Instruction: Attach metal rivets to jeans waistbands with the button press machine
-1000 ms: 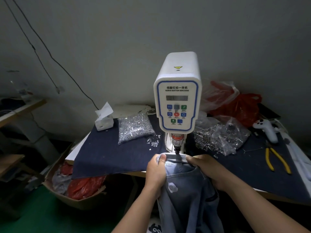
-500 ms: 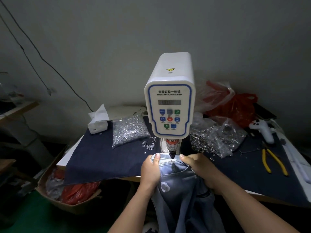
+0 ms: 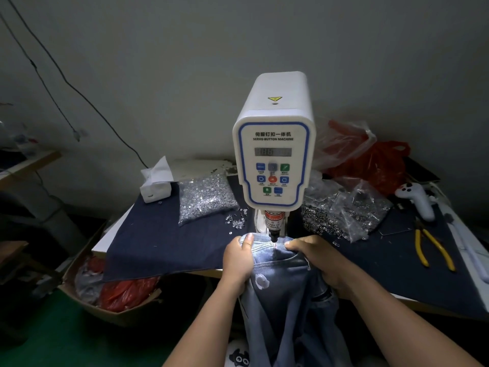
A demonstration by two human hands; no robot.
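A white servo button machine stands at the table's front, its dark punch tip just above the waistband of light blue jeans. The jeans hang off the table edge toward me. My left hand grips the waistband left of the punch, thumb on top. My right hand grips the waistband on the right, fingers curled round the fabric at the pocket. A bag of silver rivets lies left of the machine, and another bag of metal parts lies to its right.
Dark denim cloth covers the table. A tissue box sits at the back left, with red plastic bags behind right. A white controller and yellow pliers lie at right. A cardboard box stands on the green floor.
The view has shifted slightly. Both hands keep holding the waistband under the punch, sliding it a little.
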